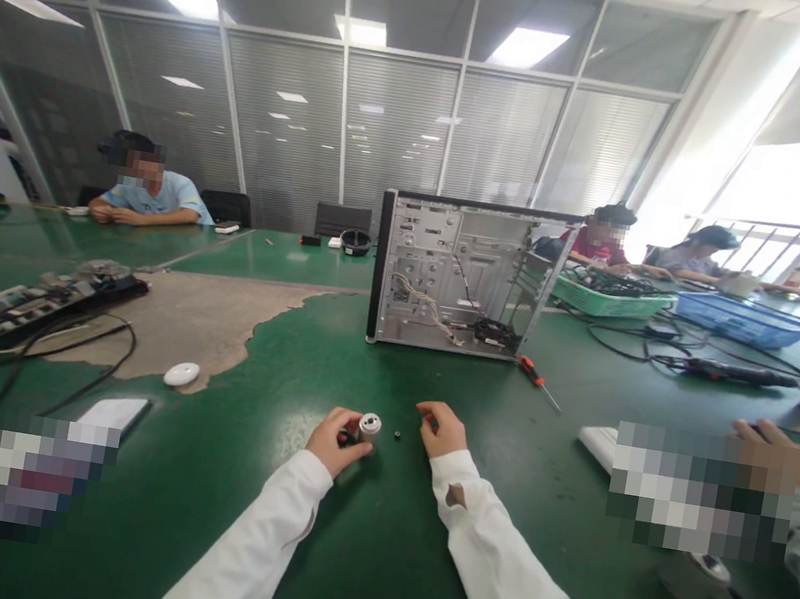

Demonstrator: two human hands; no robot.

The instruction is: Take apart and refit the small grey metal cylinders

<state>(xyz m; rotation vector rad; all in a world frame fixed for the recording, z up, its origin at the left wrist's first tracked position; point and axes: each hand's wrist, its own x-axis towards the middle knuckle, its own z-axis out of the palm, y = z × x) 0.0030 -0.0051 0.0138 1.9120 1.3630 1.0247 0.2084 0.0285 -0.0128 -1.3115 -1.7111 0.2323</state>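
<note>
My left hand (336, 439) is closed around a small white cylindrical part (369, 425) with a dark piece under it, held just above the green table (377, 539). My right hand (441, 429) rests on the table a little to the right, its fingers curled in a pinch; what they hold, if anything, is too small to make out. A tiny dark round piece (398, 434) lies on the table between the two hands. Both arms wear white sleeves.
An open computer case (461, 274) stands behind the hands, a red-handled screwdriver (536, 377) at its right. A white round disc (182, 373) and a circuit board with cables (26, 306) lie left. Another person's hand (777, 456) is at right. Trays and seated people sit farther back.
</note>
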